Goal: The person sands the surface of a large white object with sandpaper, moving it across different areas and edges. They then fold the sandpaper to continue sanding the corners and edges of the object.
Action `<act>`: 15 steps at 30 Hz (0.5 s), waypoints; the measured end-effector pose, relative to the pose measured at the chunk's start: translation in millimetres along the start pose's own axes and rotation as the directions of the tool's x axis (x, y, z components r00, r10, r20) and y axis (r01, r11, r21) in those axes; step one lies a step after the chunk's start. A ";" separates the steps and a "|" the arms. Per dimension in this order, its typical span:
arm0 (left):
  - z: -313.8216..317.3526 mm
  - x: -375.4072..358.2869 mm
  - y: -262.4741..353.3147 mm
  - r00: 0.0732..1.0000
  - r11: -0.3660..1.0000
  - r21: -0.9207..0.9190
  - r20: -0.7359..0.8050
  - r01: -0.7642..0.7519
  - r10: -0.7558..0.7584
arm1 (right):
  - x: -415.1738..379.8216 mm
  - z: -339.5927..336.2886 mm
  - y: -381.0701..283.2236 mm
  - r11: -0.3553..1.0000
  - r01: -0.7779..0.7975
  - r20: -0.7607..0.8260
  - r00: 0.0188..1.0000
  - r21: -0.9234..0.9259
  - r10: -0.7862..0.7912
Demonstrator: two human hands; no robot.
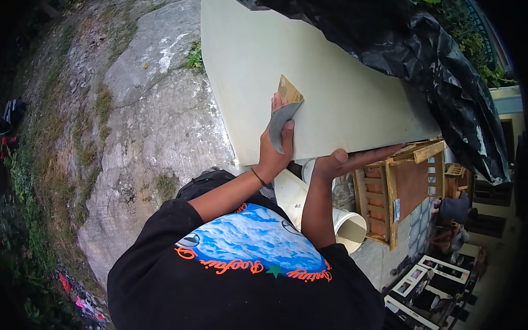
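A large pale, flat panel [262, 60] spreads out in front of me. My left hand [279, 139] is closed on a bent sheet of sandpaper [284, 116], its grey side curling over the fingers and its brown back showing at the top. That hand lies over the panel near its close edge, thumb pressed on the sheet. Along the panel's near right edge, my right hand [348, 162] rests with fingers stretched out straight against the edge and the thumb raised. Part of its fingers is hidden by the panel.
Crumpled black plastic sheeting [390, 35] drapes over the panel's far side. Below its right edge stand a wooden frame [385, 195] and a white bucket [349, 229]. Rough concrete [155, 126] slopes at left, with grass beside it. White frames [428, 287] and people are at far right.
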State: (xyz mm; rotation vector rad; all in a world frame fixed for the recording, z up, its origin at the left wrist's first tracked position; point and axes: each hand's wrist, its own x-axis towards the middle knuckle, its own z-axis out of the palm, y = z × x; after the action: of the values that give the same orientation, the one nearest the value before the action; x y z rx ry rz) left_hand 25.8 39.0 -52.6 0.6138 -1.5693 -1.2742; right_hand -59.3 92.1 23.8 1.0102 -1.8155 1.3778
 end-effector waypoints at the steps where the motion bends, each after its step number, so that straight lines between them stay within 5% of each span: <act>1: -0.3 -2.1 4.3 1.000 1.000 -0.006 0.005 0.001 -0.001 | 0.6 1.5 1.4 1.000 0.002 -0.001 1.000 -0.008 -0.002; 3: -1.3 -13.1 11.0 0.954 0.948 0.128 0.110 -0.290 0.277 | -1.0 2.6 2.7 1.000 0.001 -0.038 0.999 -0.002 -0.001; 7: -1.1 3.6 16.4 0.933 0.919 0.164 0.076 -0.359 0.351 | -1.1 2.0 3.1 1.000 -0.002 -0.038 0.999 -0.020 0.001; 13: -1.6 49.4 32.7 0.968 0.969 0.035 -0.045 -0.244 0.246 | -0.7 3.0 -1.1 1.000 -0.005 -0.036 0.999 0.001 0.005; 15: 2.9 29.3 14.1 0.934 0.930 0.114 -0.036 -0.350 0.356 | -1.3 3.3 1.1 1.000 0.003 -0.041 0.999 -0.005 -0.003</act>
State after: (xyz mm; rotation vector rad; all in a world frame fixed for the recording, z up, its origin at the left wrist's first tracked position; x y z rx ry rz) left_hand 14.5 20.0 -28.6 0.4041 -1.6214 -0.9002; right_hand -59.7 89.3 21.3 0.9748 -1.7853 1.3821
